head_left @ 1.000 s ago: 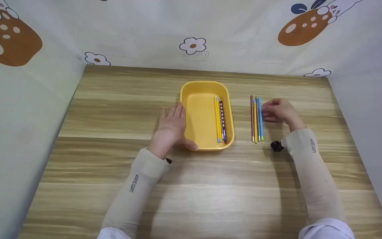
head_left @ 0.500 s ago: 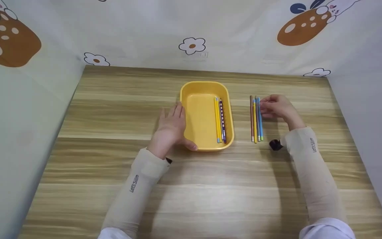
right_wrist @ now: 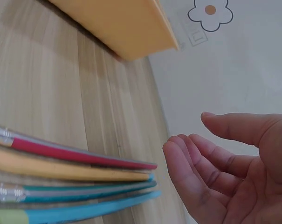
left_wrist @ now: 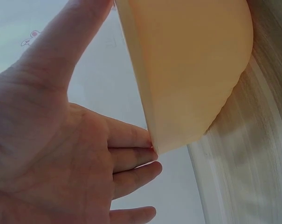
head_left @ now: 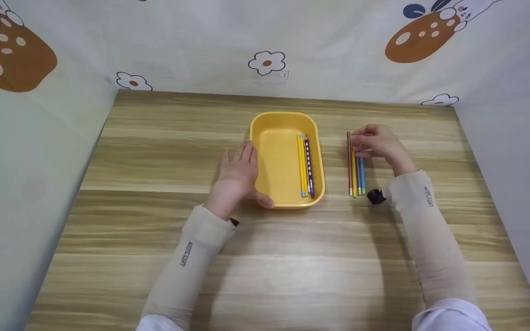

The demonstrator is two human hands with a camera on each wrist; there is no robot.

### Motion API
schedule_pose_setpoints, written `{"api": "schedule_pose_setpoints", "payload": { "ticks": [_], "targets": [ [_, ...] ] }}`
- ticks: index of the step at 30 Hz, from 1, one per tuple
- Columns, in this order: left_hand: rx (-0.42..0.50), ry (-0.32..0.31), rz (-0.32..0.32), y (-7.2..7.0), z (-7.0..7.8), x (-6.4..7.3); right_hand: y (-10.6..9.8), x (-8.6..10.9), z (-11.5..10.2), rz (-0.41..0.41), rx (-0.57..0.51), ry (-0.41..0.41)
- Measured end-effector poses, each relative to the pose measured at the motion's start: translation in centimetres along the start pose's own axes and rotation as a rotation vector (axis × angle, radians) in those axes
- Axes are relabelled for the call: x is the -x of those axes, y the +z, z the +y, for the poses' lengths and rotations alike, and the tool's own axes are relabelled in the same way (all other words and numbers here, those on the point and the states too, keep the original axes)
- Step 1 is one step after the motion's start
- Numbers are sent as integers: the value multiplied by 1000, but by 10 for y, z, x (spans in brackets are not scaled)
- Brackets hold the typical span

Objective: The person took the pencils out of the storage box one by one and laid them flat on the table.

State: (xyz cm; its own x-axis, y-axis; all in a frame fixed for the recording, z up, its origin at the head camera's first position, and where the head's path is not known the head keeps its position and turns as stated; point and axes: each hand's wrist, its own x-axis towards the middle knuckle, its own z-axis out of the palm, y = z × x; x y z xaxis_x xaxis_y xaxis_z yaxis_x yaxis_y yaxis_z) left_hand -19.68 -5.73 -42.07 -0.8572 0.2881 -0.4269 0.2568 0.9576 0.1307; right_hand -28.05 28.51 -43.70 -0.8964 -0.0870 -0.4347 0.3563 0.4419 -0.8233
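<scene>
A yellow plastic tray [head_left: 272,165] stands mid-table, with a yellow pencil [head_left: 302,165] and a dark, white-dotted pencil [head_left: 309,168] among those lying along its right side. My left hand [head_left: 236,181] rests against the tray's left wall, fingers straight and touching its rim, thumb at the near corner. To the tray's right lie several pencils side by side: a dark red one [right_wrist: 85,155], a yellow one [right_wrist: 71,169], a teal one [right_wrist: 94,192] and a light blue one [right_wrist: 94,208]. Over their far ends is my right hand [head_left: 382,143], fingers loosely bent, thumb apart from them, nothing between.
The wood-grain table [head_left: 154,220] is bounded by a pale patterned curtain [head_left: 200,50] at the back and on both sides. A small black device [head_left: 376,196] sticks out from the right sleeve's cuff, close to the pencils' near ends.
My right hand has moved left and slightly away from me, from beside the blue pencil to over the far ends of the row. The left hand and the tray have stayed put.
</scene>
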Motion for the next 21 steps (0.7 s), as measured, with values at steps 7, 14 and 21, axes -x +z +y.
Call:
{"api": "schedule_pose_setpoints", "payload": {
  "ticks": [7, 14, 21],
  "targets": [
    [1, -5, -3, 0, 0, 0, 9, 0, -11, -8, 24, -24],
    [-1, 14, 9, 0, -1, 2, 17, -1, -22, -23, -14, -49],
    [1, 11, 11, 0, 0, 1, 27, 0, -33, -32, -3, -60]
  ]
}}
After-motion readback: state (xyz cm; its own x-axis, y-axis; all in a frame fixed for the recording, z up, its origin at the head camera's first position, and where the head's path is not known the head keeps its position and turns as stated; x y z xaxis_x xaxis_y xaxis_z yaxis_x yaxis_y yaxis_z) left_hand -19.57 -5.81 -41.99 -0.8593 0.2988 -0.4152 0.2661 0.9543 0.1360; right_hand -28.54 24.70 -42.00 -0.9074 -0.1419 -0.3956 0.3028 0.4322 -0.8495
